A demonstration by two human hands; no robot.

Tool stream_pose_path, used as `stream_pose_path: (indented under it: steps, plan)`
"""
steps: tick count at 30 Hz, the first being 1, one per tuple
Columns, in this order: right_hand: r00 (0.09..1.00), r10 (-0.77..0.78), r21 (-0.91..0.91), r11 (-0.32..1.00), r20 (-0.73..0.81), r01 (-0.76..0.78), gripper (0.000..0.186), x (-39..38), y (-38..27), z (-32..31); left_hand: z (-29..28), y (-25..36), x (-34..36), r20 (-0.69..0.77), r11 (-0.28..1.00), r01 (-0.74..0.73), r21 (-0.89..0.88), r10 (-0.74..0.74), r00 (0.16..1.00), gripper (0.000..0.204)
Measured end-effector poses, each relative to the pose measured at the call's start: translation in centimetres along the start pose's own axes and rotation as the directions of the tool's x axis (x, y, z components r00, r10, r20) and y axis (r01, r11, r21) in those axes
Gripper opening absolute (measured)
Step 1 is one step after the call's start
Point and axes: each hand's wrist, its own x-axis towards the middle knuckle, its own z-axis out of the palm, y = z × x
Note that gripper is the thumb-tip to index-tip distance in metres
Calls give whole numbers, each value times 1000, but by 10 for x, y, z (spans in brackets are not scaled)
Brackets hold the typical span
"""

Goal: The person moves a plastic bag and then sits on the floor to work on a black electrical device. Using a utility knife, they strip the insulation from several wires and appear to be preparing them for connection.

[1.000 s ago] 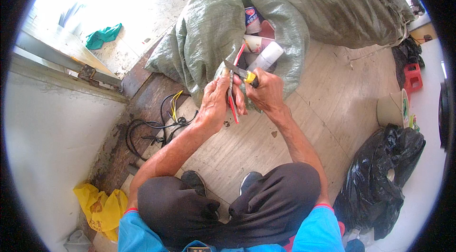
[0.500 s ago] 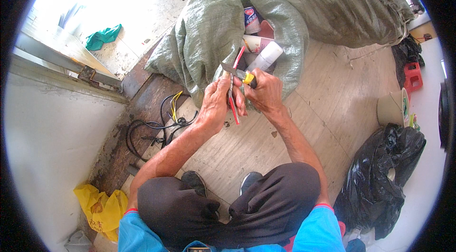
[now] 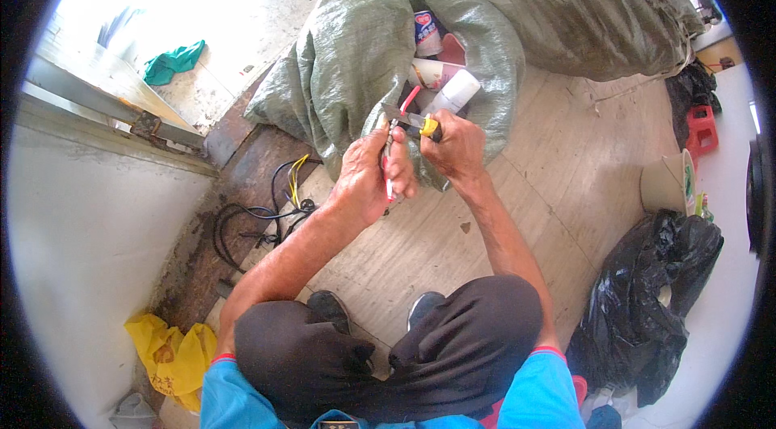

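Observation:
My left hand is closed around a thin red and pale strip, perhaps a cable, whose red end sticks up past the fingers. In my right hand is a utility knife with a yellow and black handle. Its metal blade lies across the strip beside my left thumb, but the exact contact is too small to make out. Just beyond both hands stands a green woven sack, its mouth showing a white bottle, a white cup-like container and a blue and white can.
Black cables with yellow wires lie on the floor at left. A yellow plastic bag is at lower left. To the right are a black plastic bag, a beige bucket and a red plastic object. Another large sack lies behind.
The strip's lower red end, which hung below my left hand, now shows less, and my left fingers are wrapped closer about it. The knife has shifted slightly right.

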Motion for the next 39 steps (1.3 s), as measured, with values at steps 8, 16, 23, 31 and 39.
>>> stream_pose_path:
  steps: [8,16,23,31,39]
  plan:
    - [999,-34,-16,999,0,34,14,2,10,4,0,5,-1,-21,994,80,-76,-82,996,27]
    - [1000,-19,-24,1000,19,19,13,10,24,6,7,5,-4,-106,998,30,-49,-35,994,28]
    - [995,36,-137,990,92,-24,19,13,35,1,-3,11,-1,-75,999,44,19,-43,996,31]
    - [953,203,-209,965,223,-156,25,10,38,7,-15,3,14,-162,995,36,91,-21,987,31]
    - [947,242,-181,962,209,-206,25,3,24,2,-15,8,22,-114,974,44,221,-19,993,34]
